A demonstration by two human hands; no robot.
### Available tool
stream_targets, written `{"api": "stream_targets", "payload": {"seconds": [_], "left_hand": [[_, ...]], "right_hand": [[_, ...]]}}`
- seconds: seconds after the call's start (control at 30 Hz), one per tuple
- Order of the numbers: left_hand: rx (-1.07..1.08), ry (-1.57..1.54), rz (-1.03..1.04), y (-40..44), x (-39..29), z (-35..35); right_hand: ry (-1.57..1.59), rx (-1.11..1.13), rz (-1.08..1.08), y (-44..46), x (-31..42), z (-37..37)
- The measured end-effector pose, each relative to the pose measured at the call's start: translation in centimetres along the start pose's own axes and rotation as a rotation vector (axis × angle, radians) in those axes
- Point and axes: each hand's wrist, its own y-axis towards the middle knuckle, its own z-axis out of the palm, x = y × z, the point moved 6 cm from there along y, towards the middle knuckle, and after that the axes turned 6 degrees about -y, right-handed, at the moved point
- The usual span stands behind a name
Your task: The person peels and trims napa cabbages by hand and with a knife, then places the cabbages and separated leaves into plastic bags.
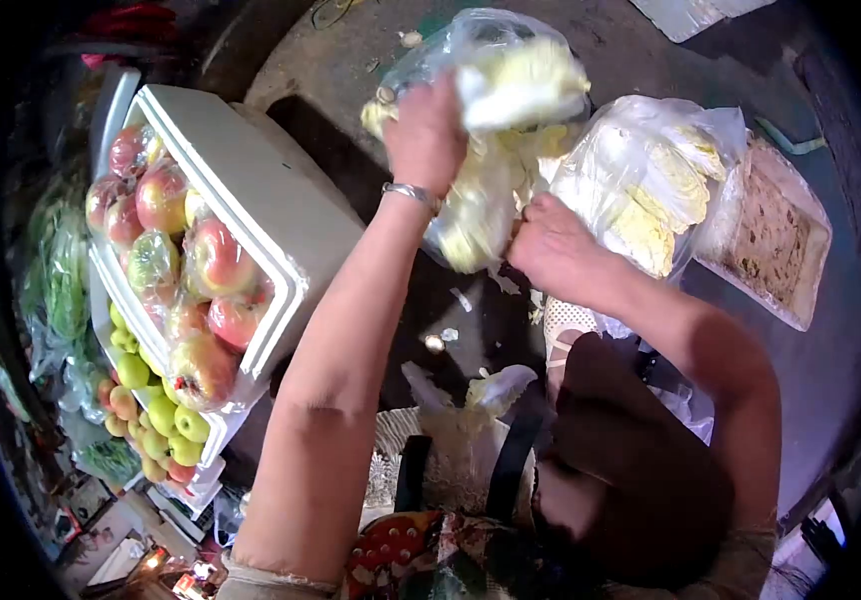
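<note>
My left hand [429,135], with a bangle at the wrist, is closed against a pale yellow-white napa cabbage [526,85], which is blurred by motion. Under and behind it lies a clear plastic bag [481,30], with more cabbage leaves [476,220] below the hand. My right hand [556,250] is curled into a fist at the near right side of these leaves. What its fingers pinch is hidden. Just right of it sits a second clear bag [591,150] with napa cabbages [671,190] inside.
On the left, a tilted white foam box [291,190] holds wrapped red apples [221,255]; green apples [161,415] lie below it. A dirty white foam tray [776,235] is at the right. Loose leaves [501,390] and scraps lie near a shoe [566,325].
</note>
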Motion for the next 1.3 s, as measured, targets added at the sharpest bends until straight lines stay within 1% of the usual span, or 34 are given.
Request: {"api": "stream_targets", "payload": {"seconds": [0.03,0.07,0.1,0.17,0.2,0.23,0.27,0.3,0.33,0.37,0.43,0.47,0.5,0.57,0.6,0.63,0.7,0.77,0.8,0.83,0.9,0.93,1.0,1.03,1.1,1.13,1.17,1.23,1.27,1.3], "left_hand": [[0.267,0.111,0.071,-1.6,0.6,2.8],[0.46,0.243,0.004,-3.0,1.3,4.9],[0.514,0.289,0.011,-4.3,1.2,5.1],[0.539,0.107,-0.051,-6.2,1.5,4.4],[0.516,0.002,-0.051,-6.8,2.5,4.9],[0.293,-0.163,0.009,-7.8,3.3,3.9],[0.234,-0.274,0.061,-8.3,3.4,3.1],[0.177,-0.385,0.102,-9.0,2.8,1.5],[0.179,-0.535,0.153,-9.8,2.2,-0.1],[0.323,-0.58,-0.028,-10.8,2.2,-1.2],[0.187,-0.475,0.032,-12.8,2.4,-3.5],[0.077,-0.477,0.111,-13.8,2.1,-4.8],[0.076,-0.461,0.1,-14.8,1.4,-6.2],[-0.095,-0.337,0.225,-16.9,0.1,-8.0],[-0.034,-0.311,0.299,-17.9,-0.5,-8.4],[0.057,-0.292,0.325,-19.0,-0.7,-7.8],[0.493,-0.187,0.286,-21.5,-0.2,-4.3],[0.915,0.24,0.399,-26.5,1.5,0.7],[1.119,0.346,0.454,-29.3,2.5,3.0],[1.078,0.392,0.609,-31.9,2.8,4.0],[1.137,0.53,0.712,-35.1,3.6,6.4],[1.133,0.532,0.709,-35.9,4.0,7.4],[1.223,0.621,0.672,-37.2,5.5,9.5],[1.215,0.625,0.675,-37.8,6.0,10.3],[1.262,0.593,0.654,-39.6,6.6,12.0],[1.289,0.44,0.613,-39.4,6.5,12.2],[1.341,0.381,0.589,-39.7,6.5,12.3],[1.493,0.371,0.611,-39.8,6.3,11.8],[1.499,0.38,0.549,-39.0,6.4,11.5],[1.506,0.388,0.491,-38.6,6.7,11.2]], "right_hand": [[0.057,0.046,0.05,-0.1,-0.3,-1.2],[0.057,0.048,0.049,-0.2,-0.4,-1.7],[0.051,0.03,0.088,-0.2,-0.8,-2.1],[0.048,0.013,0.127,0.0,-1.5,-2.3],[0.05,-0.017,0.15,-0.1,-1.9,-2.3],[0.062,-0.038,0.157,0.0,-1.7,-2.0],[0.025,-0.148,0.125,-0.1,-1.5,-3.1],[0.119,-0.094,0.197,0.1,-1.4,-4.1],[0.104,-0.149,0.192,0.1,-1.4,-4.9],[0.086,-0.207,0.191,0.0,-1.4,-5.4],[0.104,-0.218,0.21,-0.7,-1.4,-5.9],[0.104,-0.244,0.237,-1.0,-1.6,-6.3],[0.11,-0.236,0.234,-1.4,-1.5,-6.6],[0.054,-0.478,0.22,-2.9,-0.7,-9.1],[0.02,-0.562,0.218,-3.4,0.4,-10.4],[0.025,-0.56,0.22,-3.6,1.4,-10.4],[0.301,-0.348,0.063,-3.5,4.0,-8.5],[0.522,-0.141,-0.117,-3.5,7.7,-3.0],[0.492,-0.008,-0.162,-3.6,9.0,0.0],[0.462,0.127,-0.208,-4.1,10.2,2.9],[0.324,0.235,-0.303,-5.2,11.6,7.7],[0.321,0.233,-0.306,-5.4,11.9,9.5],[0.211,0.495,-0.359,-6.0,12.6,14.3],[0.203,0.493,-0.355,-6.1,12.9,15.9],[0.313,0.54,-0.269,-6.5,12.7,17.9],[0.382,0.515,-0.211,-6.3,12.3,16.9],[0.411,0.525,-0.184,-5.9,11.8,16.2],[0.551,0.439,-0.098,-5.1,10.8,13.2],[0.659,0.436,-0.024,-4.6,10.0,10.7],[0.701,0.349,0.007,-4.5,9.2,9.0]]}}
